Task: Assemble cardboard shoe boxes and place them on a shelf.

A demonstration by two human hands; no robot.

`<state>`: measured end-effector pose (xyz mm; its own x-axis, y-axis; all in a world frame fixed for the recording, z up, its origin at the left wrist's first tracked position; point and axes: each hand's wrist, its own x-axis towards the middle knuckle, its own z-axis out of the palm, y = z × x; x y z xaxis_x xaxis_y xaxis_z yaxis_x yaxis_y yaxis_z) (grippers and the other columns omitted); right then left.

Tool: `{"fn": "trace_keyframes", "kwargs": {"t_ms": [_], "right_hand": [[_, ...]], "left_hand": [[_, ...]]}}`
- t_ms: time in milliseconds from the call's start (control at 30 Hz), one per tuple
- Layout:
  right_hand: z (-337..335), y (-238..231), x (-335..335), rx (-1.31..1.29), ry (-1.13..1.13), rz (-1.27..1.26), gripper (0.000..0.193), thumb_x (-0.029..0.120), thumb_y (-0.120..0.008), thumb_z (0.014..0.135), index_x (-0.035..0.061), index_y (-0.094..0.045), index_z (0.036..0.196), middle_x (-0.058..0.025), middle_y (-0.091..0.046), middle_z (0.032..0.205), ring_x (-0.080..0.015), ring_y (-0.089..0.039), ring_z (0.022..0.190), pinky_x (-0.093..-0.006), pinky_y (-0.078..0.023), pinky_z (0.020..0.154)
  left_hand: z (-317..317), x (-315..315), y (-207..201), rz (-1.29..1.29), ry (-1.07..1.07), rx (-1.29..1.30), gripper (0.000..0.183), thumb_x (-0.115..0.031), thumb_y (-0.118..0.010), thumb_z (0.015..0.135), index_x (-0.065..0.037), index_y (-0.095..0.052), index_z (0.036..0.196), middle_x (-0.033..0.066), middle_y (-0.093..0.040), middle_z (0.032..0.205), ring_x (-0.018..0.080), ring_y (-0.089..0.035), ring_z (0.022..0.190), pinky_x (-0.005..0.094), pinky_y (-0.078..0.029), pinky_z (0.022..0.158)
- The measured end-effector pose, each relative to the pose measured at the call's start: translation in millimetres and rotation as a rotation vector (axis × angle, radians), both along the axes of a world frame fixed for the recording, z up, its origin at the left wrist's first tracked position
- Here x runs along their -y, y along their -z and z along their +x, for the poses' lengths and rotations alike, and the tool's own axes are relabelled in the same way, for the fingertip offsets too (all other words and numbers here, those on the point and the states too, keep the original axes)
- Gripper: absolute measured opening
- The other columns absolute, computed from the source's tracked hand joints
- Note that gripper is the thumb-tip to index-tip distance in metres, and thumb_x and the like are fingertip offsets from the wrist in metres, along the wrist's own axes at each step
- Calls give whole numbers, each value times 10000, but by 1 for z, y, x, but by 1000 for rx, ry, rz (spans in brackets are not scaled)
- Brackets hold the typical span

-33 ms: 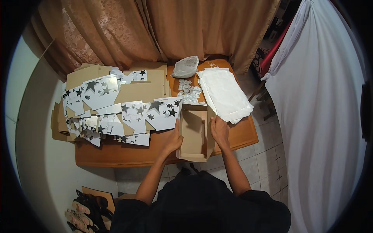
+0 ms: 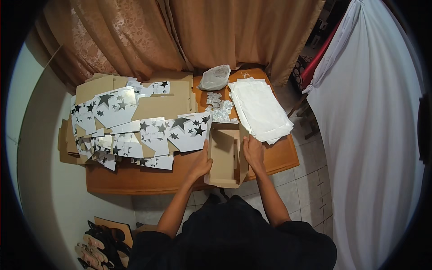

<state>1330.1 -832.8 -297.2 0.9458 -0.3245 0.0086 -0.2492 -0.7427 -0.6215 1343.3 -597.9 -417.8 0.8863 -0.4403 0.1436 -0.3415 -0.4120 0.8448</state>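
Observation:
An open brown cardboard box (image 2: 222, 153) is held between my two hands at the front of the wooden table. My left hand (image 2: 200, 164) grips its left wall, the thumb along the side. On the right wall, my right hand (image 2: 253, 152) is closed with its fingers hidden behind the cardboard. Bare brown board shows inside the box. A white cardboard piece printed with black stars (image 2: 188, 133) meets its upper left side; whether the two are joined I cannot tell. Just beyond the box's far end lie small white packets (image 2: 219, 108).
Overlapping star-printed and brown cardboard pieces (image 2: 116, 108) cover the table's left part. White paper sheets (image 2: 262, 109) are stacked at right, beside a translucent plastic bag (image 2: 214, 78). Brown curtains (image 2: 216, 36) hang behind, a white cloth (image 2: 364, 135) at right. Shoes (image 2: 96, 247) stand lower left.

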Motion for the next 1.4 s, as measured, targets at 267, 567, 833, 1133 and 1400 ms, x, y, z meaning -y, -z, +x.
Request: {"fn": "trace_keyframes", "kwargs": {"t_ms": [267, 567, 833, 1133, 1400], "right_hand": [[23, 36, 1, -76, 5, 52, 360, 278, -460, 1029, -10, -642, 1143, -328, -665, 1007, -504, -635, 975, -561, -501, 835], [34, 63, 29, -64, -172, 297, 627, 424, -458, 1037, 16, -383, 1506, -288, -459, 1457, -430, -439, 1358, -462, -349, 1129], [16, 102, 40, 10, -467, 283, 712, 352, -589, 976, 105, -298, 1577, -366, -349, 1499, -509, -321, 1414, -500, -286, 1170], [19, 88, 33, -151, -428, -138, 874, 338, -799, 826, 231, -341, 1563, -362, -256, 1529, -536, -351, 1361, -553, -339, 1124], [60, 45, 35, -222, -455, -266, 1471, 329, -996, 474, 262, -79, 1622, -303, -66, 1623, -485, -577, 1133, -482, -560, 920]], "left_hand": [[1, 14, -6, 178, 19, -323, 812, -162, -566, 894, 29, -154, 1567, 370, -577, 1171, 504, -551, 1149, 500, -428, 1024], [-3, 41, 3, 188, -70, -419, 898, -376, -667, 943, -35, -145, 1590, 271, -265, 1602, 422, -299, 1470, 446, -271, 1205], [2, 40, 12, 119, -90, -299, 871, -207, -642, 915, -70, -124, 1601, 315, -411, 1479, 459, -436, 1354, 477, -368, 1126], [-8, 45, -16, 122, -201, -256, 805, -84, -554, 874, -78, -191, 1593, 274, -537, 1348, 442, -542, 1208, 495, -427, 1041], [-11, 53, -19, 144, -155, -250, 811, -235, -629, 894, -171, -236, 1601, 285, -586, 1235, 435, -574, 1128, 505, -461, 976]]}}
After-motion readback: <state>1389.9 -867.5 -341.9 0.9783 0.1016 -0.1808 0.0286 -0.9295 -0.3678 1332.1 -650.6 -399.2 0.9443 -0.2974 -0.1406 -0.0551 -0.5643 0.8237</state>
